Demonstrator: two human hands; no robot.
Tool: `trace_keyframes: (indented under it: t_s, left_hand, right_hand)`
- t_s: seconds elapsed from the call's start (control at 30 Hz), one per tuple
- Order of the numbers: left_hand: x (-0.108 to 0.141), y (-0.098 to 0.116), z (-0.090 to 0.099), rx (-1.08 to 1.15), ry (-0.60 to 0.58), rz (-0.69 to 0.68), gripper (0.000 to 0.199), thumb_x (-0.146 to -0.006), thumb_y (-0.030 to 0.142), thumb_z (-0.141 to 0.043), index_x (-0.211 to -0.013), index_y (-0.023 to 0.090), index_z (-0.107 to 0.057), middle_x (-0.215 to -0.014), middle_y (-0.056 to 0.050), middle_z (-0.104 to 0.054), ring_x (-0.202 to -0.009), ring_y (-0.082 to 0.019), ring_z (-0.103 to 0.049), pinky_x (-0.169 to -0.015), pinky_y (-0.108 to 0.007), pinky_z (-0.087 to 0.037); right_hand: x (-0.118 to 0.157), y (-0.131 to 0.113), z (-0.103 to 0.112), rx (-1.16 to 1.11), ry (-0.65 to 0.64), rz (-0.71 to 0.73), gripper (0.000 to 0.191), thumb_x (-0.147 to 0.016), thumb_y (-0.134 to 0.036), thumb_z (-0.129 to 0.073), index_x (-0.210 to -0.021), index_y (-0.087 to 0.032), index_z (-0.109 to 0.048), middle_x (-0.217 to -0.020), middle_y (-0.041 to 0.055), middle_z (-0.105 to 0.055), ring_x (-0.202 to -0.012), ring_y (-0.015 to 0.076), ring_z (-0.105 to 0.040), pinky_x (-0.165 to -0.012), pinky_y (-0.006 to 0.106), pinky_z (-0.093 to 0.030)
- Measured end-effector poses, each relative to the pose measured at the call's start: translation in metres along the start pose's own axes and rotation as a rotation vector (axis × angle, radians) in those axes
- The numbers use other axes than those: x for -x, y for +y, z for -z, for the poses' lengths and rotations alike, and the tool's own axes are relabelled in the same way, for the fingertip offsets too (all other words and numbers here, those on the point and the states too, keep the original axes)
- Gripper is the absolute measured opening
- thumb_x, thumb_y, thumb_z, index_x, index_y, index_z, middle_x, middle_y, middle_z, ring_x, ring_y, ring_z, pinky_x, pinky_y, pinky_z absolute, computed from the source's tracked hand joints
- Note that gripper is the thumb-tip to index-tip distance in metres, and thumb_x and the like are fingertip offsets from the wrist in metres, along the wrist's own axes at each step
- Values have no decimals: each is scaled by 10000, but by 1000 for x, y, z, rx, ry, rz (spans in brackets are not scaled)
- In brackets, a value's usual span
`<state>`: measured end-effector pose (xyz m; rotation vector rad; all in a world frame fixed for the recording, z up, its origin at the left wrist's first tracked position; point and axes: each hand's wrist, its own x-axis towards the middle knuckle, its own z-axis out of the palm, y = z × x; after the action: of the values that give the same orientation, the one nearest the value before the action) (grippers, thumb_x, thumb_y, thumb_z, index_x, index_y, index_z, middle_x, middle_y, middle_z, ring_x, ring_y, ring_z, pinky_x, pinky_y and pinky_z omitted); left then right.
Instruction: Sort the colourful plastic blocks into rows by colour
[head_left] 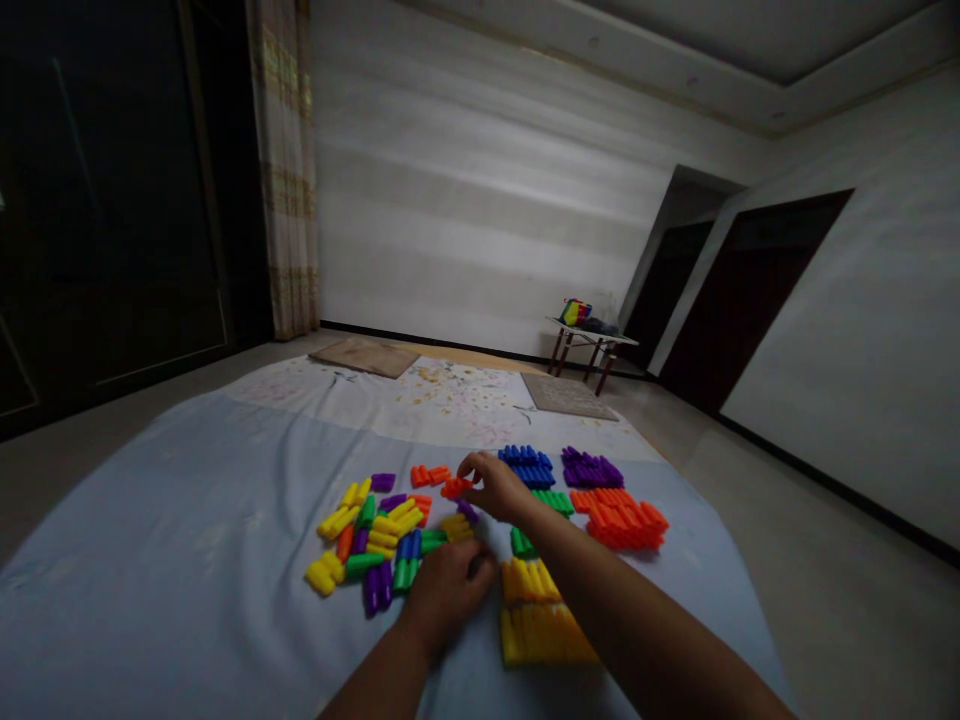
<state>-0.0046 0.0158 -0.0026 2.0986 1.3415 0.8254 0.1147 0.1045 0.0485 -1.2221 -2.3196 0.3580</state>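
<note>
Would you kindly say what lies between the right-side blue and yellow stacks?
Green pieces lie there in the head view, partly hidden behind the right forearm.

no text, label, brand, number or sign can be read: none on the small tube-shaped plastic pieces in yellow, orange, green, blue and purple (628, 522), none on the pale blue and white flower-printed cloth (225, 540). the red, yellow and blue bundle (575, 311) near the far wall is too small to tell.
</note>
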Motion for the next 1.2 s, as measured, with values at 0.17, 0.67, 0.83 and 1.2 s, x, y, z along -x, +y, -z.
trace_keyframes:
  t_s: [0.17, 0.67, 0.83, 1.2]
  left_hand:
    - [-6, 1, 2, 473, 157, 125, 466, -766, 530, -425, -945, 134, -592, -594, 19, -538, -549, -122, -480, -507, -237, -337]
    - [-16, 4, 3, 760, 96, 276, 615, -570, 550, -652, -1014, 145, -521, -578, 60, -524, -424, -60, -387, -399, -184, -277]
    - [-14, 9, -4, 719, 98, 233, 627, -519, 530, -696, -996, 159, -532, -573, 65, -521, -467, -80, -448, -439, -193, -332]
    - [-11, 5, -1, 523, 132, 197, 575, -649, 589, -546, -1052, 181, -511, -597, 35, -563, -454, -107, -452, -429, -223, -361]
  right_hand:
    - [31, 1, 14, -105, 86, 61, 173, -713, -149, -627, -849, -194, -530, -849, -3, -552, -738, 106, -523, -636, 208, -411]
    - [91, 7, 45, -159, -2, 128, 404, -641, -312, -730, -975, -194, -536, -1004, 39, -553, -884, 138, -546, -743, 247, -456]
    - [98, 3, 51, -104, -54, 56, 474, -676, -343, -697, -1104, -199, -552, -989, 45, -595, -899, 157, -568, -783, 260, -448]
    - [121, 56, 120, 182, 6, -189, 557, -636, -139, -645, -1173, -217, -522, -1136, 74, -513, -1058, 213, -465, -903, 346, -363]
